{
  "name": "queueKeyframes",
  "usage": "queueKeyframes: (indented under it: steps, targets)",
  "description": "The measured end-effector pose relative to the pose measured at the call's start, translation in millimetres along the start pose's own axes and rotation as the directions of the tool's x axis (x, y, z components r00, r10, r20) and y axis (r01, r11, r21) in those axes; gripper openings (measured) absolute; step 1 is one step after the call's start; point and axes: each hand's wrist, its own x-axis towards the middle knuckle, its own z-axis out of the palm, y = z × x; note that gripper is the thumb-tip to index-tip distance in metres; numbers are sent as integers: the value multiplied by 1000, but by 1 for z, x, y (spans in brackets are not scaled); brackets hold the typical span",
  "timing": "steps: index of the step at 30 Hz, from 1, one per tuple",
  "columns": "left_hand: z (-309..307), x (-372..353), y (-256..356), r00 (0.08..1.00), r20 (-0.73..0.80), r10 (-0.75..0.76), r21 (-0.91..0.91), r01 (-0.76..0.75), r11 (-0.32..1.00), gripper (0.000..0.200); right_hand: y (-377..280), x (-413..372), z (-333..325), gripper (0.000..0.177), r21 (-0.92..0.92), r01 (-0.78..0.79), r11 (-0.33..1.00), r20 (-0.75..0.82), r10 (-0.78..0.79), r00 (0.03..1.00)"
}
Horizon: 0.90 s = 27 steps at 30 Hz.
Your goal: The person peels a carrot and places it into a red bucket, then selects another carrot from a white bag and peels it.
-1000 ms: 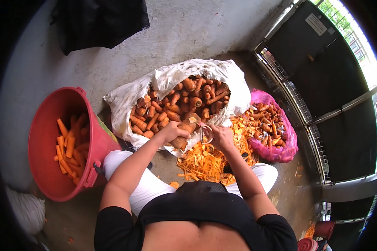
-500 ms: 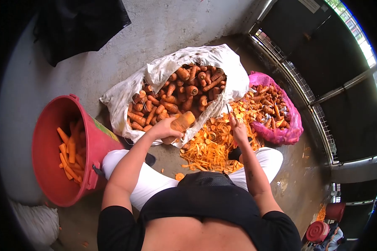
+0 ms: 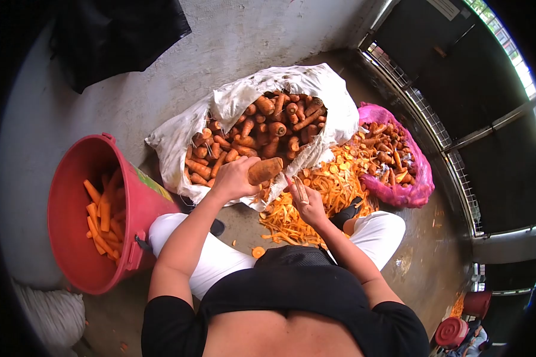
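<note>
Carrot [image 3: 264, 171], at the white sack's [image 3: 232, 107] near edge, sits clenched in the left hand [image 3: 235, 178]; the right hand [image 3: 308, 205] grasps a peeler [image 3: 299, 189]. Light strokes away from the holding hand seem safest.

The way ahead of the left hand [image 3: 235, 178] and its carrot [image 3: 265, 170] is closed by the white sack [image 3: 292, 77], flanked by the red bucket [image 3: 142, 205] and the pink bag [image 3: 402, 196]. Bare floor [image 3: 125, 113] is left open beyond the bucket; peelings [image 3: 286, 223] are heaped under the right hand [image 3: 309, 205] and peeler [image 3: 299, 189].
</note>
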Motion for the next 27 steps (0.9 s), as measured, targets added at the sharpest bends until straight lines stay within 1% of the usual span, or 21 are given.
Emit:
queueKeyframes:
  steps: [1, 4, 5, 7, 8, 9, 10, 13, 16, 18, 22, 25, 27]
  targets:
    - [-1, -1, 0, 1000, 9, -8, 8, 8, 1000, 62, 3, 1, 1, 28, -3, -3, 1000, 1, 3, 1000]
    - [0, -3, -2, 1000, 12, 2, -4, -2, 1000, 65, 22, 7, 5, 29, -84, -5, 996, 5, 6, 1000]
    - [1, -3, -2, 1000, 9, 4, -6, -4, 1000, 66, 27, 5, 5, 28, -64, -11, 998, -13, 10, 1000]
    - [3, -3, -3, 1000, 1, 6, -10, -6, 1000, 68, 7, 4, 6, 27, -20, -19, 1000, -45, 18, 999]
    - [3, -4, -3, 1000, 4, 0, -2, 0, 1000, 68, 5, 4, 8, 27, -10, 5, 1000, -54, -5, 999]
    - [1, -4, -2, 1000, 8, -4, 5, 4, 1000, 68, 4, 4, 9, 33, 0, 28, 1000, -65, -28, 998]
    - [1, -3, -1, 1000, 14, -8, 12, 7, 1000, 69, 4, 4, 10, 43, 10, 49, 999, -78, -49, 996]
    - [2, -2, -2, 1000, 13, -20, 16, 20, 1000, 69, 10, 5, 12, 44, 19, 45, 999, -77, -43, 996]
    - [-1, 0, 1, 998, 46, -46, 40, 44, 998, 70, 7, 5, 10, 43, -8, 30, 1000, -76, -31, 997]
    - [0, -1, 1, 1000, 4, -16, 49, 16, 999, 68, 12, 6, 8, 42, -30, 52, 998, -56, -54, 997]
    - [6, -5, -2, 997, -65, 42, 67, -38, 997, 66, 18, 5, 10, 41, -11, 38, 999, -73, -39, 997]
    - [7, -6, -1, 999, -50, 8, 12, -8, 1000, 64, 22, 7, 9, 39, -79, 87, 993, -66, -92, 993]
    - [12, -8, -1, 998, -64, 1, -65, -5, 998, 63, 25, 10, 5, 39, -106, 87, 991, -52, -93, 994]
